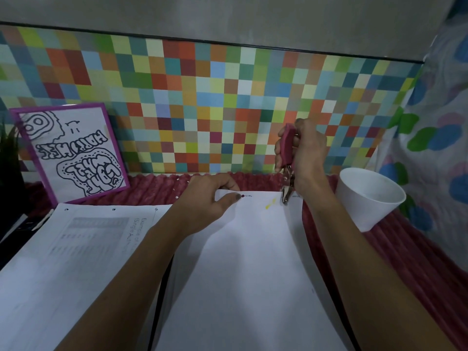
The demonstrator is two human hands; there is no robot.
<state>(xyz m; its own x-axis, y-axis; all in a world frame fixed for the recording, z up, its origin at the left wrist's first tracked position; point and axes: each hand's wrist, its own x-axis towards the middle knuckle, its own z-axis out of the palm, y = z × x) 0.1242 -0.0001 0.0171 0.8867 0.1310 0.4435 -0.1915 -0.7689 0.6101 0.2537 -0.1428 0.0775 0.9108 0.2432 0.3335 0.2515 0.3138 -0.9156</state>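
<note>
A white sheet of paper (243, 262) lies in front of me, its far edge on the red ribbed cloth (152, 191). My left hand (210, 198) pinches that far edge, thumb on top and fingers curled behind. My right hand (304, 153) grips a pink-handled hole punch (287, 160) held upright. The punch's metal jaws straddle the paper's far edge near its right corner. A yellow mark and a small red dot sit on the paper between my hands.
A stack of printed pages (76, 249) with punched holes along its far edge lies at the left. A white foam cup (367, 198) stands at the right. A purple-framed drawing (73, 153) leans on the checkered wall. Tiny paper dots lie on the cloth.
</note>
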